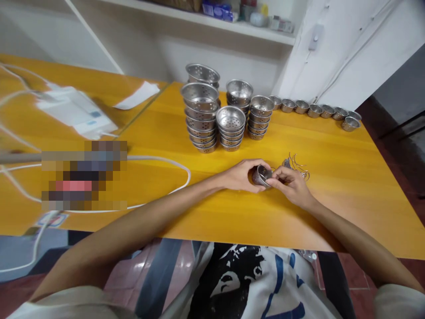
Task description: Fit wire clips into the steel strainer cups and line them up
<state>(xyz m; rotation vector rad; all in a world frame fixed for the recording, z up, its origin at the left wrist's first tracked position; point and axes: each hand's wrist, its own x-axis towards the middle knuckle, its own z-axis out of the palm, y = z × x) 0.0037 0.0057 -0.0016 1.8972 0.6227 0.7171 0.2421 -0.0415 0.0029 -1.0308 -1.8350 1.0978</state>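
Note:
My left hand (247,175) is wrapped round a small perforated metal cup (262,176), tilted with its mouth toward the right. At the cup's rim, the thumb and fingers of my right hand (289,184) are pinched together. Whatever is between those fingertips is too small to make out. Just beyond the right hand lies a loose pile of thin curved metal wires (294,164), partly hidden by the hand. Both hands are low over the yellow table (212,212).
Stacks of larger perforated metal cups (201,119) stand behind my hands. A row of small metal cups (314,110) runs along the wall to the right. On the left are a white power box (78,113), white cables (159,158) and a paper slip (139,95). A shelf (212,21) hangs above.

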